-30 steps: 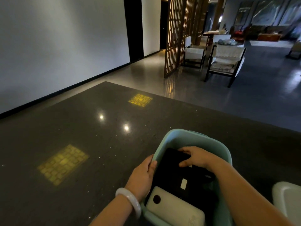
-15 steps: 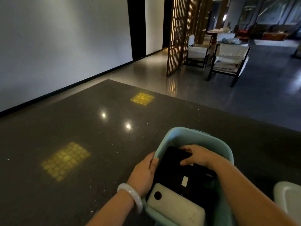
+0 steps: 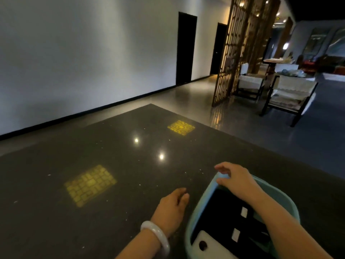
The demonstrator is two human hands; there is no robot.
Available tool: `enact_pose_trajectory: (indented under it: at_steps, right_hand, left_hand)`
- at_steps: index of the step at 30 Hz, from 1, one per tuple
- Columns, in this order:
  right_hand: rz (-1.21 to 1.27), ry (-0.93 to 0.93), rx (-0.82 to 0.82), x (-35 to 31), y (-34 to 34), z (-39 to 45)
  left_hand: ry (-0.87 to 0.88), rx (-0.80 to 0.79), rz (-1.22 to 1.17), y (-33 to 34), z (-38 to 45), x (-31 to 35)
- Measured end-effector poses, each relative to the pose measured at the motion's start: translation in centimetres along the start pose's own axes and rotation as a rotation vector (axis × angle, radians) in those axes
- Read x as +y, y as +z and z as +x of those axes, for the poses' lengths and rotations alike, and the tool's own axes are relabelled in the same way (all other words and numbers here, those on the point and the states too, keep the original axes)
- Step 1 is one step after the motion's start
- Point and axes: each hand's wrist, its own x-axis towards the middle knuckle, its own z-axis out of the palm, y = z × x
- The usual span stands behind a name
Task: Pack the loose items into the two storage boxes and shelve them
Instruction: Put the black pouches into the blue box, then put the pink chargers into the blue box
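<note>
Dark polished worktop [image 3: 97, 217], speckled, with two yellow lattice reflections and two small light spots on it.

Teal box [image 3: 194, 214] at the near right of the worktop, cut off by the bottom edge. Inside: a black item [image 3: 220, 212] with two small white labels, filling most of the box; a white item [image 3: 211, 245] with a dark round spot lying at the near end, against the black one.

Left hand [image 3: 170, 210] over the worktop just left of the box, apart from its wall, fingers loosely curled, holding nothing. White bangle [image 3: 156, 234] on that wrist.

Right hand [image 3: 235, 177] above the far rim of the box, forearm crossing over the contents. Fingers spread and slightly bent, nothing in them; whether the lower fingers touch the rim cannot be told.

Beyond the worktop: grey floor, white wall with two dark doorways at left, wooden lattice screen [image 3: 240, 43] mid-far, two chairs [image 3: 287, 94] with white cushions to its right. Far right background dim and blurred.
</note>
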Motion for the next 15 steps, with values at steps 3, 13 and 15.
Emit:
enact_pose_trajectory:
  at_steps: [3,13,15]
  right_hand:
    - [-0.129,-0.097,-0.091,-5.1,2.2,1.6]
    - [-0.391,-0.476,-0.456,-23.6,19.6,3.6]
    - [-0.406,-0.556,-0.527,-27.5,23.2,2.7]
  left_hand:
    - [-0.048,0.149,0.133,-4.3,-1.3,-2.1]
    - [-0.386,0.463,0.762,-19.7,-13.8,-11.5]
    - [-0.481,0.485,0.795,-21.9,-17.3,-13.8]
